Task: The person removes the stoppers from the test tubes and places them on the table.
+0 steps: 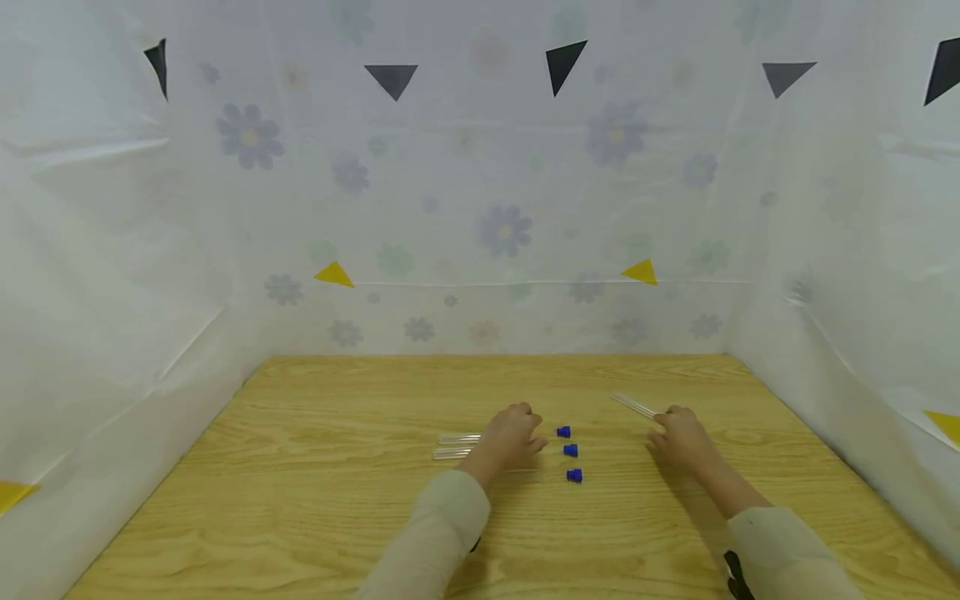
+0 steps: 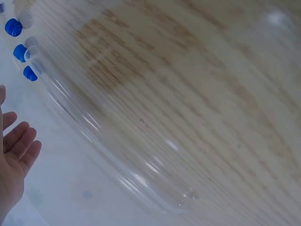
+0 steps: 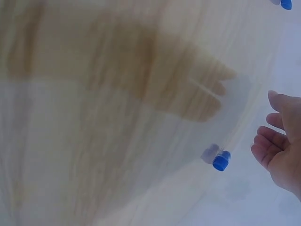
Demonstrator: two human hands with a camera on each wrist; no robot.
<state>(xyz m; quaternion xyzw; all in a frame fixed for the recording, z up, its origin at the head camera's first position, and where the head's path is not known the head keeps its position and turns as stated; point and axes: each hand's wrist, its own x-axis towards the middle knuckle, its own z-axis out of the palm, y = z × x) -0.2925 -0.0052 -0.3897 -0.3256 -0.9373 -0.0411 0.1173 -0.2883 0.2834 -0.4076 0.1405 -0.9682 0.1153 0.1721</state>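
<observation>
My left hand (image 1: 510,435) hovers over clear test tubes (image 1: 452,454) lying side by side, partly hidden by the hand and forearm. Its loosely bent fingers hold nothing visible; in the left wrist view the left hand (image 2: 19,155) is beside the tubes (image 2: 141,176). Just right of it in the head view, blue caps (image 1: 571,450) lie in a short column. My right hand (image 1: 684,437) pinches one end of another clear tube (image 1: 633,404), which points away to the left. The right wrist view shows the right hand (image 3: 282,146) near a blue cap (image 3: 221,161), with that tube hidden.
The wooden table (image 1: 315,500) stretches out on both sides of the hands. White flower-patterned sheeting (image 1: 450,208) walls it at the back and sides. A shadow of the right hand falls on the wood.
</observation>
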